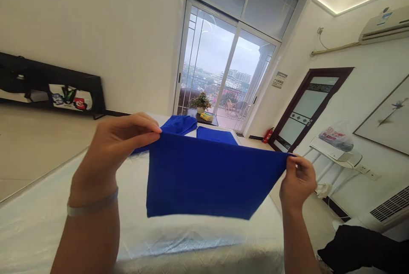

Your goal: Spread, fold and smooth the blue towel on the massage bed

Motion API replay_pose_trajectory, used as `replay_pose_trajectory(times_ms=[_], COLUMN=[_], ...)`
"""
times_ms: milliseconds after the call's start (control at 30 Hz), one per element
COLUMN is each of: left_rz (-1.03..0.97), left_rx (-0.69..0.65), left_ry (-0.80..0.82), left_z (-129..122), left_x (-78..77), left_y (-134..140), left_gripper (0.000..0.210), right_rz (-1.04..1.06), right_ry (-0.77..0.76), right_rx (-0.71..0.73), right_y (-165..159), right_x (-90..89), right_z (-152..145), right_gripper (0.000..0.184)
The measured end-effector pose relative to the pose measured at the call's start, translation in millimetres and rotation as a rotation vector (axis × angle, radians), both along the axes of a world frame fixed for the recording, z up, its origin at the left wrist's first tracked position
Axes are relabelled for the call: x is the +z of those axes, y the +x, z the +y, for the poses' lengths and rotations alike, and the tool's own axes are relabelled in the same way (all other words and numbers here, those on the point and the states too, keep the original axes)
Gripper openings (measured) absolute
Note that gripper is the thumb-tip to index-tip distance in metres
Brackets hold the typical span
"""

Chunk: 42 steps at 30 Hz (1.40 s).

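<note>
A folded blue cloth (211,176) hangs stretched between my two hands above a pale quilted bed or table cover. My left hand (119,146) pinches its upper left corner between thumb and fingers. At the upper right corner, my right hand (298,178) grips it in the same pinching way. Behind the held cloth lie a rumpled blue cloth (179,125) and a flat folded blue cloth (216,135), both partly hidden by the one I hold.
The pale covered surface (179,244) spreads below. Beyond it stand a small dark table (191,116) with a potted plant (201,101) and a yellow tissue pack (206,116). A black low cabinet (92,84) is left; a white folding table (353,161) is right.
</note>
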<state>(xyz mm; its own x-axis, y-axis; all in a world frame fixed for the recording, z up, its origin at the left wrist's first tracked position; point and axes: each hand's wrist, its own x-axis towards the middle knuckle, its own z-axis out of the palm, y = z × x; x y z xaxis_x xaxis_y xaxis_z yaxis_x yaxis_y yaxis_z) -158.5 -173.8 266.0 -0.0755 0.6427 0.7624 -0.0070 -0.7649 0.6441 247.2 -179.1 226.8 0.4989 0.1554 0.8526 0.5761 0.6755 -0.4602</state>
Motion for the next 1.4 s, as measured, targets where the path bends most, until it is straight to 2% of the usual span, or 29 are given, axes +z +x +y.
replay_pose_trajectory(times_ms=[100, 200, 267, 367, 467, 533, 633, 800, 1000, 1233, 1400], left_rz=[0.123, 0.374, 0.529, 0.648, 0.75, 0.772, 0.778, 0.78, 0.78, 0.811, 0.815], left_rx=[-0.03, -0.105, -0.191, -0.254, -0.123, -0.047, 0.058, 0.225, 0.351, 0.46, 0.483], left_ry=[-0.169, -0.384, -0.53, -0.763, -0.887, -0.892, -0.866, -0.768, -0.668, -0.593, -0.559], left_z=[33, 77, 111, 157, 189, 201, 211, 218, 216, 209, 204], left_x=[-7.8, -31.1, -60.4, -118.9, -173.4, -197.9, -216.5, -229.2, -248.1, -252.2, -251.4], left_y=[-9, -18, -20, -17, -8, -3, 0, -2, 6, 14, 16], left_gripper=[0.019, 0.033, 0.039, 0.04, 0.034, 0.03, 0.027, 0.025, 0.021, 0.026, 0.029], right_rz=[0.007, -0.021, -0.071, -0.158, -0.208, -0.227, -0.272, -0.367, -0.474, -0.587, -0.856], right_ry=[-0.17, -0.415, -0.601, -0.906, -1.08, -1.113, -1.156, -1.212, -1.247, -1.264, -1.184], right_rx=[0.065, 0.126, 0.172, 0.172, 0.143, 0.133, 0.11, 0.069, -0.036, -0.161, -0.21], right_y=[2, 7, 9, 6, -1, -5, -6, -6, -11, -19, -28], right_x=[-11.0, -44.1, -79.3, -139.4, -185.0, -200.3, -206.0, -205.7, -211.3, -204.5, -196.4], right_z=[28, 71, 101, 139, 162, 172, 187, 207, 210, 206, 194], right_gripper=[0.031, 0.041, 0.048, 0.043, 0.033, 0.029, 0.027, 0.025, 0.029, 0.037, 0.045])
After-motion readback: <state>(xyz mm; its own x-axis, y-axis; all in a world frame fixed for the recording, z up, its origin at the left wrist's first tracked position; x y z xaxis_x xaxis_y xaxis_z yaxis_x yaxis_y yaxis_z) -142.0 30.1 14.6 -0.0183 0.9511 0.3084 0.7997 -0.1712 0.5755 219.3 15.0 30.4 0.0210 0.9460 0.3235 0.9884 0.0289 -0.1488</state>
